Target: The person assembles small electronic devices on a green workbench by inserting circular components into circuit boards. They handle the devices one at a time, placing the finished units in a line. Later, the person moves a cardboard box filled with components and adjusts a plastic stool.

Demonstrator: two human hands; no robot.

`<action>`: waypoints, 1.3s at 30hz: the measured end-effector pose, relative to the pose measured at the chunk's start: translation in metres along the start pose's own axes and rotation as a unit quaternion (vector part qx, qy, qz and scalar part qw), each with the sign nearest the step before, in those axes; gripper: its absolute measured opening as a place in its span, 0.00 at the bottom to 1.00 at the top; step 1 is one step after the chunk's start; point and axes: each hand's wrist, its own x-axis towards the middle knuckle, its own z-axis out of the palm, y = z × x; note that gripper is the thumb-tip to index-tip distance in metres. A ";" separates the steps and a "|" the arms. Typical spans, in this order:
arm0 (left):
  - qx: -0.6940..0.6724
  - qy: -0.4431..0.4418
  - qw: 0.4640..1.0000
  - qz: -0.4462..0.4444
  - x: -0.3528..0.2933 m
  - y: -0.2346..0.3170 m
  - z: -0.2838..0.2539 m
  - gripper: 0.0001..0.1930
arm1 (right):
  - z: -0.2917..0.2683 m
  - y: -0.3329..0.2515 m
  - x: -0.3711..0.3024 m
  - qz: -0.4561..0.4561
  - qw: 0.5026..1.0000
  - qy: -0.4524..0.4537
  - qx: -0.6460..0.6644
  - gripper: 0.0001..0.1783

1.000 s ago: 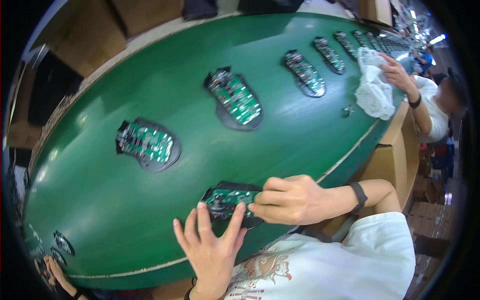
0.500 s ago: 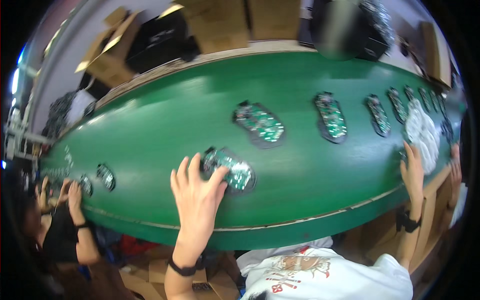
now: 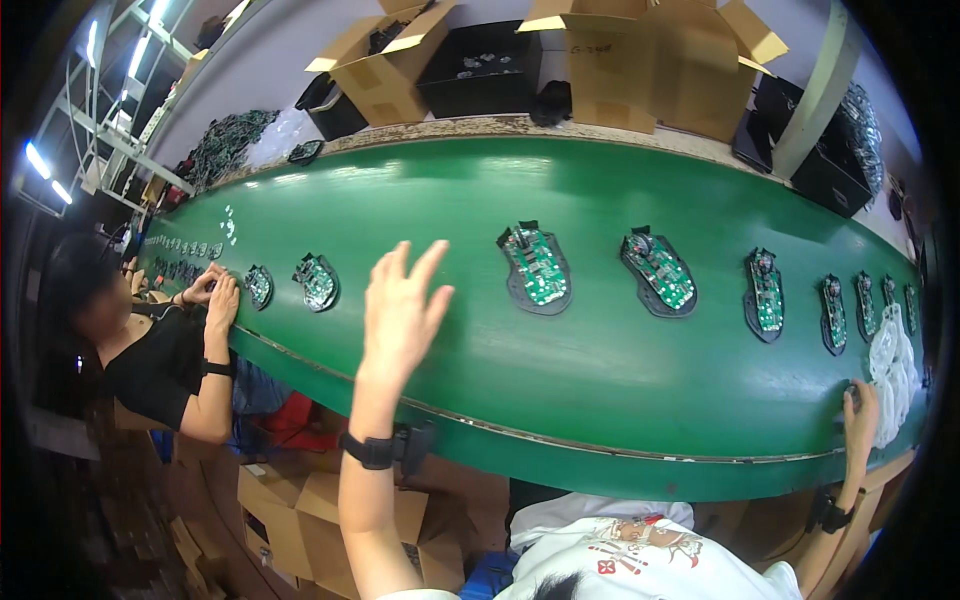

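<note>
My left hand (image 3: 398, 310) is raised over the green conveyor belt (image 3: 440, 390) with its fingers spread and nothing in them. To its right lies a green circuit board on a dark, sole-shaped base (image 3: 540, 270), apart from my fingertips. A similar board (image 3: 660, 272) sits further right. At the far right my right hand (image 3: 860, 415) has its fingers closed round a small dark thing (image 3: 850, 392), too small and hidden to name. Right beside that hand is a bundle of clear plastic bags (image 3: 888, 375).
Several more boards (image 3: 766, 295) run along the right. Two boards (image 3: 316, 283) lie left, near a co-worker's hands (image 3: 222, 295). Cardboard boxes (image 3: 615, 70) and black bins (image 3: 480, 80) line the ledge behind; an open carton (image 3: 320, 510) stands below the front edge.
My left hand has let go of the circuit board it was touching and is now left of it. My right hand stays by the plastic bags. The whole view has shifted.
</note>
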 end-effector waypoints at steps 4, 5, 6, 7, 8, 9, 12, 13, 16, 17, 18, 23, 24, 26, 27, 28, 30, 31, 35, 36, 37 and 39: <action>0.072 -0.024 0.985 -0.154 -0.022 -0.096 0.016 0.36 | 0.004 -0.011 0.006 -0.098 0.991 0.067 -0.056 0.17; 0.081 -0.031 0.979 -0.185 -0.030 -0.119 0.021 0.37 | 0.002 -0.024 0.008 -0.086 0.995 0.048 -0.033 0.17; 0.072 -0.031 0.975 -0.210 -0.034 -0.139 0.020 0.37 | -0.002 -0.050 0.009 -0.074 0.997 0.026 -0.007 0.18; 0.059 -0.031 0.970 -0.233 -0.038 -0.152 0.023 0.37 | -0.007 -0.076 0.009 -0.061 0.998 0.006 0.014 0.18; 0.045 -0.031 0.970 -0.235 -0.042 -0.164 0.021 0.36 | -0.009 -0.102 0.009 -0.077 0.996 0.011 0.044 0.19; 0.028 -0.029 0.971 -0.235 -0.043 -0.170 0.023 0.36 | -0.012 -0.124 0.008 -0.092 0.993 0.019 0.071 0.19; 0.023 -0.041 0.972 -0.232 -0.039 -0.160 0.023 0.34 | -0.016 -0.193 0.005 -0.117 0.981 0.028 0.155 0.19; 0.028 -0.048 0.972 -0.228 -0.036 -0.146 0.020 0.33 | -0.015 -0.214 0.004 -0.121 0.975 0.031 0.182 0.19; 0.009 -0.070 0.981 -0.181 -0.036 -0.084 0.004 0.29 | -0.013 -0.259 0.005 -0.113 0.969 -0.047 0.216 0.18; 0.012 -0.052 0.989 -0.140 -0.047 -0.073 0.004 0.27 | -0.009 -0.271 0.006 -0.174 0.959 -0.055 0.215 0.18; 0.008 -0.068 0.989 -0.134 -0.053 -0.051 0.003 0.27 | -0.007 -0.289 0.008 -0.189 0.948 -0.088 0.239 0.18; -0.019 -0.123 0.989 -0.073 -0.079 0.050 -0.021 0.32 | -0.004 -0.341 0.016 -0.238 0.879 -0.238 0.338 0.18; -0.035 -0.132 0.989 -0.049 -0.080 0.070 -0.019 0.33 | -0.006 -0.341 0.016 -0.241 0.876 -0.247 0.337 0.18; -0.041 -0.132 0.990 -0.002 -0.086 0.099 -0.011 0.36 | -0.002 -0.341 0.014 -0.256 0.859 -0.274 0.349 0.18; -0.057 -0.131 0.990 0.023 -0.088 0.113 -0.008 0.36 | -0.002 -0.339 0.013 -0.254 0.860 -0.275 0.347 0.18; -0.070 -0.145 0.986 0.047 -0.089 0.127 -0.010 0.36 | -0.001 -0.338 0.012 -0.254 0.858 -0.277 0.349 0.18; -0.101 -0.167 0.977 0.089 -0.089 0.152 -0.012 0.36 | 0.005 -0.337 0.011 -0.255 0.856 -0.275 0.355 0.18; -0.122 -0.174 0.971 0.111 -0.088 0.163 -0.012 0.35 | 0.006 -0.336 0.010 -0.253 0.859 -0.267 0.357 0.18; -0.146 -0.131 0.956 0.219 -0.089 0.187 0.001 0.33 | 0.009 -0.337 0.011 -0.237 0.871 -0.236 0.359 0.19; -0.162 -0.155 0.949 0.220 -0.090 0.188 -0.001 0.33 | 0.008 -0.337 0.012 -0.240 0.873 -0.227 0.358 0.19; -0.166 -0.141 0.948 0.232 -0.088 0.187 -0.002 0.33 | 0.006 -0.337 0.014 -0.240 0.876 -0.219 0.356 0.19; -0.174 -0.114 0.944 0.254 -0.082 0.179 -0.002 0.33 | 0.007 -0.337 0.017 -0.252 0.879 -0.211 0.346 0.19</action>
